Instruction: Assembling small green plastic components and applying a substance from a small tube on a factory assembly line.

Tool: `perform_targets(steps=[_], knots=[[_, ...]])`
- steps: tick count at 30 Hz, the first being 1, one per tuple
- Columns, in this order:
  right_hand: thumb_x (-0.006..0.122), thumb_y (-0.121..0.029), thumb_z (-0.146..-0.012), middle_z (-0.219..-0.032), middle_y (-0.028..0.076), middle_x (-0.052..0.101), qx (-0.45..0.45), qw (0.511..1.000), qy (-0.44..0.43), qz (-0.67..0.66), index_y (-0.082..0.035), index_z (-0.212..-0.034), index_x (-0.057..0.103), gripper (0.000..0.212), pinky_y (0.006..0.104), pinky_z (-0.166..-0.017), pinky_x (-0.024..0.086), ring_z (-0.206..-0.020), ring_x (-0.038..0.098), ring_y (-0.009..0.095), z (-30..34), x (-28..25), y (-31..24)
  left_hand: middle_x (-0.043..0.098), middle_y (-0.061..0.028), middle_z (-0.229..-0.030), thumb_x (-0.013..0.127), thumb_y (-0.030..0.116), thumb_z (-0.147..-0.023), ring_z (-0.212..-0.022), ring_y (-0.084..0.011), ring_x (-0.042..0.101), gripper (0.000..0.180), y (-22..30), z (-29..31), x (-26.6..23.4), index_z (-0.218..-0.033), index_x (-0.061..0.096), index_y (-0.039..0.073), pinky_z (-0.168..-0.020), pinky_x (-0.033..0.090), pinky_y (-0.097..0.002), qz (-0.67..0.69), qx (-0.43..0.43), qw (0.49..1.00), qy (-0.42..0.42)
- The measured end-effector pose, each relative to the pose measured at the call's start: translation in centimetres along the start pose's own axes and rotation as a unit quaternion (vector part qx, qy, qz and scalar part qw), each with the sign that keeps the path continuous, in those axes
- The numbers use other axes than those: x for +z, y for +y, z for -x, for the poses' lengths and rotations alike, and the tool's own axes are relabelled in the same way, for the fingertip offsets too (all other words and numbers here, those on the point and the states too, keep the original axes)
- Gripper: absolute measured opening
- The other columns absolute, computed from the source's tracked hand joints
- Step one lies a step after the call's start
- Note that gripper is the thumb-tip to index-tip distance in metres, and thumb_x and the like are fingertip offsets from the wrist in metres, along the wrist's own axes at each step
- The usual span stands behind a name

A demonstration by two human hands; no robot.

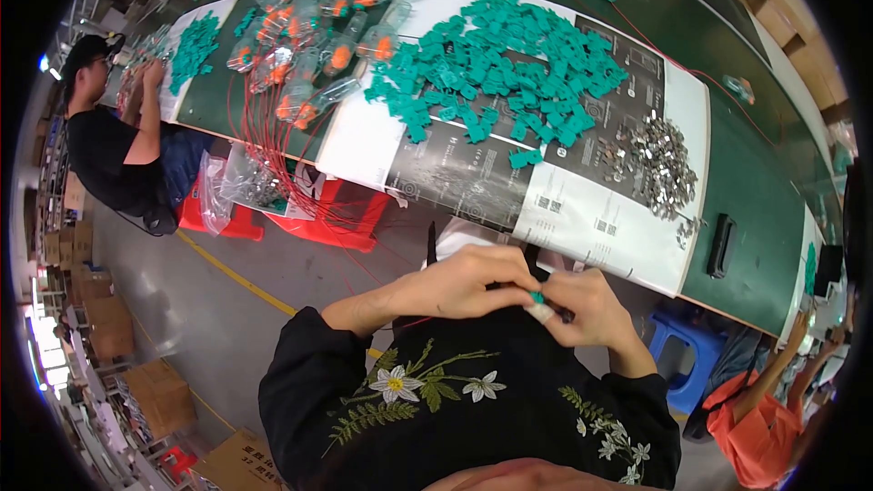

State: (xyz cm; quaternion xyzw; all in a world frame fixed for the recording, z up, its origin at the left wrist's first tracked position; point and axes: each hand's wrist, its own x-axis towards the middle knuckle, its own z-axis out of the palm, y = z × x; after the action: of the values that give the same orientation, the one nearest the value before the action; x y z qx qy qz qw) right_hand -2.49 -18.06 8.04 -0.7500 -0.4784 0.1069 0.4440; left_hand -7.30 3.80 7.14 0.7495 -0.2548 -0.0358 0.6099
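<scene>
In front of my chest, below the table's near edge, both hands meet at their fingertips. My left hand (477, 282) is closed in a pinch on a small green plastic part (536, 296), which mostly hides behind the fingers. My right hand (589, 305) is closed too, its fingertips against the same part; a dark end of something (567, 316) shows under its fingers, too small to name. On the table beyond lies a wide pile of similar green plastic parts (509, 64). Small shiny metal pieces (664, 168) are heaped to its right.
Clear bottle-shaped pieces with orange inside (300, 36) and red wires (264, 127) lie left of the pile. A black oblong object (722, 245) rests at the table's right. Red stools (341, 214), a blue stool (684, 355) and people (118, 127) are nearby.
</scene>
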Motion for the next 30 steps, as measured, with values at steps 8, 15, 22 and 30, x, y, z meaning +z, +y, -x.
perform_targets(steps=[8, 15, 22, 30], knots=[[0.073, -0.01, -0.076, -0.055, 0.008, 0.05, 0.02, 0.994, -0.035, -0.104, -0.002, -0.067, 0.062, 0.016, 0.0309, -0.042, 0.035, -0.045, 0.05, 0.021, 0.2, -0.4, -0.7, 0.068, -0.0103, -0.093, 0.073, 0.01, -0.083, -0.08, -0.0226, 0.065, 0.017, 0.3, -2.0, -3.2, -0.097, 0.069, 0.001, -0.07, 0.05, -0.0307, 0.022, -0.115, 0.982, -0.145], [0.07, -0.02, -0.077, -0.06, 0.006, 0.061, 0.112, 0.948, 0.205, -0.215, 0.0, -0.078, 0.069, 0.02, 0.0245, -0.04, 0.031, -0.045, 0.049, 0.009, 5.7, -10.1, 3.9, 0.062, -0.023, -0.105, 0.071, 0.025, -0.078, -0.096, -0.0383, 0.061, 0.039, -7.5, -6.3, -22.7, -0.102, 0.061, -0.004, -0.08, 0.051, -0.0463, -0.657, -0.228, 0.642, 0.322], [0.067, -0.023, -0.083, -0.058, 0.007, 0.058, 0.201, 0.781, 0.469, -0.359, -0.003, -0.075, 0.057, 0.024, 0.0229, -0.033, 0.022, -0.034, 0.03, 0.008, 15.8, -19.6, 9.9, 0.066, -0.0194, -0.088, 0.069, 0.032, -0.078, -0.079, -0.0359, 0.066, 0.033, -8.6, -6.7, -29.3, -0.087, 0.068, 0.0, -0.069, 0.056, -0.0423, -0.583, -0.323, 0.709, 0.232], [0.064, -0.027, -0.089, -0.056, -0.003, 0.051, 0.296, 0.636, 0.642, -0.31, -0.006, -0.083, 0.062, 0.022, 0.0223, -0.033, 0.017, -0.035, 0.027, 0.005, 20.6, -35.7, 22.4, 0.062, -0.0077, -0.081, 0.07, 0.025, -0.086, -0.077, -0.0192, 0.066, 0.026, -12.3, -18.8, -37.5, -0.092, 0.066, 0.0, -0.064, 0.055, -0.0292, 0.238, -0.249, 0.852, 0.393]])
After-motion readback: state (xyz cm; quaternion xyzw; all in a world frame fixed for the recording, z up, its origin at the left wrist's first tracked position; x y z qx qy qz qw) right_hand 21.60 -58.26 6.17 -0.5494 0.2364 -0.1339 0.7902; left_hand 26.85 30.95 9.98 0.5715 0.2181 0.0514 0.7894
